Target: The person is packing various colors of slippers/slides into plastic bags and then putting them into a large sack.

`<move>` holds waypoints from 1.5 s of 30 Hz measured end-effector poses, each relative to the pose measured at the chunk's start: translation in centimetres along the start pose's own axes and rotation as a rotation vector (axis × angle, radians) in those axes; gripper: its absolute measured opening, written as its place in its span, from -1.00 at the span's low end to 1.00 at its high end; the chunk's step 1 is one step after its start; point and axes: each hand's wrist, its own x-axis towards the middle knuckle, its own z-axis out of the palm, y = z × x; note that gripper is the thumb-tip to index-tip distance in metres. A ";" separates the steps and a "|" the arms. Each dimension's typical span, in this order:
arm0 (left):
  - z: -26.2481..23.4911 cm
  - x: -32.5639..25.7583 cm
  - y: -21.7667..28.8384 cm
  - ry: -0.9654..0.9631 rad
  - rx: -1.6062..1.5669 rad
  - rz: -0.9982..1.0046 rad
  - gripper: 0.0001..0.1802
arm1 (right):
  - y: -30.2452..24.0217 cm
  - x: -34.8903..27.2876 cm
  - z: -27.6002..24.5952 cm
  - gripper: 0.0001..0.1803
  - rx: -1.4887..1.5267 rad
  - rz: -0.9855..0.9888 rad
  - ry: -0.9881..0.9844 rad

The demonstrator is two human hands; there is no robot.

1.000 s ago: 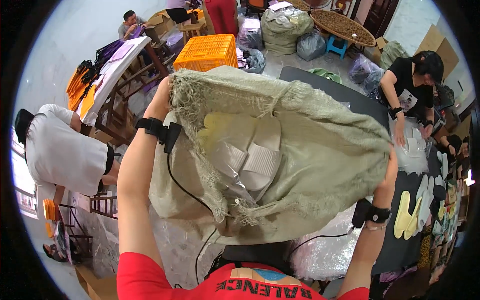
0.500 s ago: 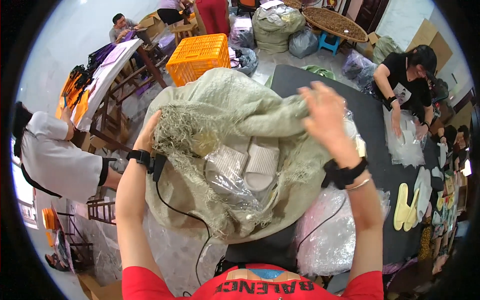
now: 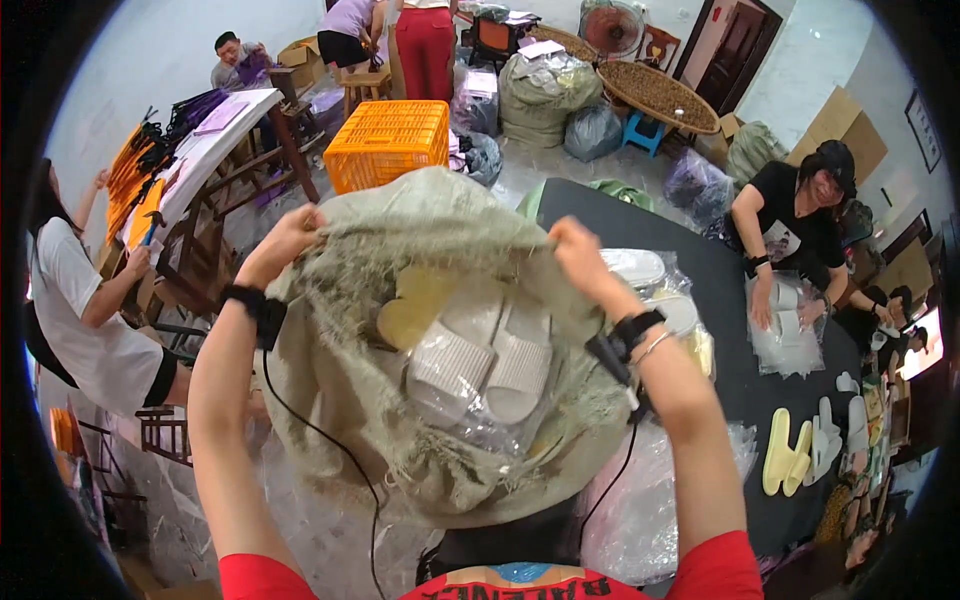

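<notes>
A large pale-green woven sack [image 3: 335,400] with a frayed rim stands in front of me, its mouth spread wide. My left hand [image 3: 290,240] is closed on the rim at the far left, and my right hand [image 3: 582,258] grips the far right part. Inside lies a pair of light-grey ribbed slippers [image 3: 520,360] in a clear plastic bag. Behind them, a pair of pale-yellow slippers [image 3: 420,305] shows partly. Anything deeper in the sack is hidden.
Right of the sack runs a black table [image 3: 700,265] bearing bagged pale slippers [image 3: 672,315], loose yellow slippers [image 3: 785,455] and clear plastic bags [image 3: 640,500]. A co-worker [image 3: 790,215] handles bagged slippers [image 3: 785,320] there. Beyond the sack stands an orange crate [image 3: 388,145].
My right hand, earlier spread over the sack's edge, has closed on the rim. My left hand has moved up and left, and the mouth is opened wider, showing more of the yellow slippers.
</notes>
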 end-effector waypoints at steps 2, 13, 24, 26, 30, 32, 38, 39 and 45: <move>0.7 3.0 1.2 0.217 0.621 0.189 -0.80 | -1.2 3.1 -2.5 -0.73 -0.337 0.052 0.243; 14.1 1.7 6.9 0.114 0.758 0.133 -0.32 | -0.3 -3.9 2.2 -0.30 -0.659 -0.023 -0.375; 9.1 6.9 -7.0 0.098 0.785 0.162 -0.82 | 2.9 -1.6 -0.3 -0.81 0.181 0.393 -0.090; 9.8 6.9 -6.8 0.127 0.085 0.120 -0.74 | 1.0 -1.5 -1.3 -0.78 0.263 0.425 -0.053; 10.0 3.7 -3.1 -0.005 -0.910 -0.083 -0.56 | -0.5 -3.9 -3.0 -0.79 0.493 0.505 -0.128; 10.4 0.8 -2.2 0.100 -1.070 -0.089 -0.53 | -2.5 -5.0 -3.8 -0.79 0.782 0.515 -0.182; 8.3 -2.9 1.7 -0.442 -1.284 0.348 -0.51 | -4.0 0.1 -7.1 -0.69 1.387 0.558 0.200; 9.3 -2.9 1.2 -0.296 -1.187 0.206 -0.52 | -2.0 1.4 -7.1 -0.62 1.209 0.509 0.388; 6.5 -2.6 -5.1 -0.135 -0.949 -0.079 -0.49 | -4.6 2.2 -3.0 -0.38 -0.396 0.270 0.095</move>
